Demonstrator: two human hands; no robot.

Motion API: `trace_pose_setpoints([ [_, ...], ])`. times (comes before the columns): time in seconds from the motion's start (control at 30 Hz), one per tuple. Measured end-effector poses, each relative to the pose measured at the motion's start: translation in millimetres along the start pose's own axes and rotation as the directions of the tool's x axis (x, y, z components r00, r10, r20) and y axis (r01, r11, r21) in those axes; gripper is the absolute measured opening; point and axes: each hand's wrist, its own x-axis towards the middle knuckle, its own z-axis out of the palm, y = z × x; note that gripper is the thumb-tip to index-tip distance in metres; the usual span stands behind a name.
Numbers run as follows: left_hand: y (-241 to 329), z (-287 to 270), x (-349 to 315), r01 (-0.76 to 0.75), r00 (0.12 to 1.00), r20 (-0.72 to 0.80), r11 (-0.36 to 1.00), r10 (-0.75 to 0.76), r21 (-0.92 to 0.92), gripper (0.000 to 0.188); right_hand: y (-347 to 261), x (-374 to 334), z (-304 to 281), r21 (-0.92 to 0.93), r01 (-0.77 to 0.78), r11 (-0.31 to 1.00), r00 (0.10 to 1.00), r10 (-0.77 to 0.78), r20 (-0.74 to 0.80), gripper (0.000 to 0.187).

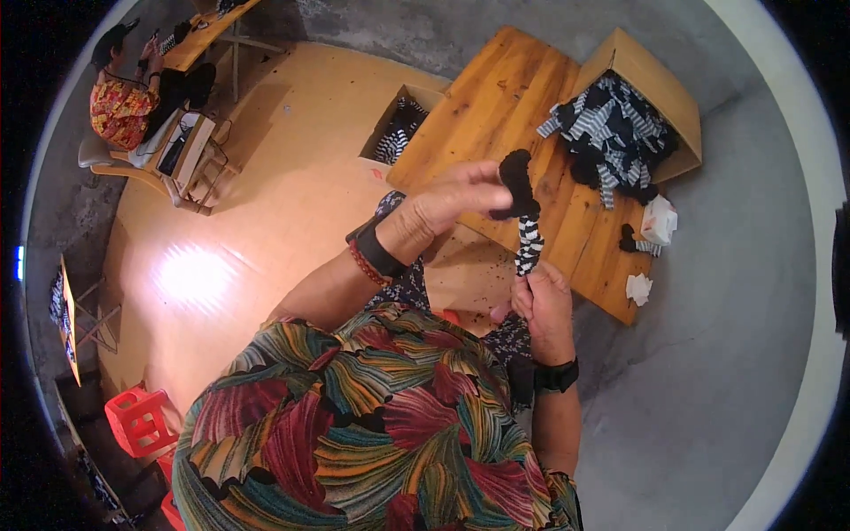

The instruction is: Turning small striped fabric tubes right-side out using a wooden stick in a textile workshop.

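A large cardboard box [666, 84] is tipped onto its side at the far right of the wooden surface [500, 102], and a heap of black-and-white striped pieces [611, 128] with black ends is spilled from its mouth. More striped pieces are held in a smaller open carton [426, 96] on the floor, just beyond the surface's far left edge. Between the hands, above the near edge of the surface, a striped sock [529, 241] is held upright: its black end is pinched by the left hand [450, 191], its lower striped end by the right hand [546, 299]. Part of that edge is hidden by them. Along the right edge are placed a loose sock [629, 237], a white packet [659, 221] and crumpled white paper [638, 288]. At the far left, another person [124, 111] is seated by a second table [208, 37]; red stools [140, 423] are placed near left. The tan floor [292, 150] is lit by a bright patch, and the room is bounded by grey walls [739, 265].
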Motion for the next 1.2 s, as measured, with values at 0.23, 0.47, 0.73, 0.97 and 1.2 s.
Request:
trace_pose_setpoints([
  [0.23, 3, 16, -8, 0.153, 0.968, -0.202, 0.988, -0.148, 0.012, 0.013, 8, 1, -4, -0.066, 0.094, 0.993, 0.982, -0.103, -0.157, 0.027],
  [0.47, 4, -9, -5, 0.165, 0.986, 0.029, 0.977, -0.162, -0.138, 0.018, 25, 9, -3, -0.109, 0.136, 0.985, 0.968, -0.155, -0.197, 0.03],
  [0.73, 9, 26, 2, 0.092, 0.977, -0.183, 0.99, -0.11, -0.102, 0.021, 26, 4, -10, -0.013, 0.08, 0.997, 0.993, -0.081, -0.082, 0.029],
  [0.97, -20, 41, 5, 0.007, 0.934, -0.355, 0.999, -0.024, -0.047, 0.018, 33, 1, -4, 0.142, -0.022, 0.99, 0.999, 0.028, -0.037, 0.027],
  [1.2, -10, 23, 14, -0.081, 0.925, -0.377, 0.992, 0.04, -0.094, 0.013, 36, -4, -32, -0.263, 0.025, 0.964, 0.998, -0.041, -0.052, 0.03],
])
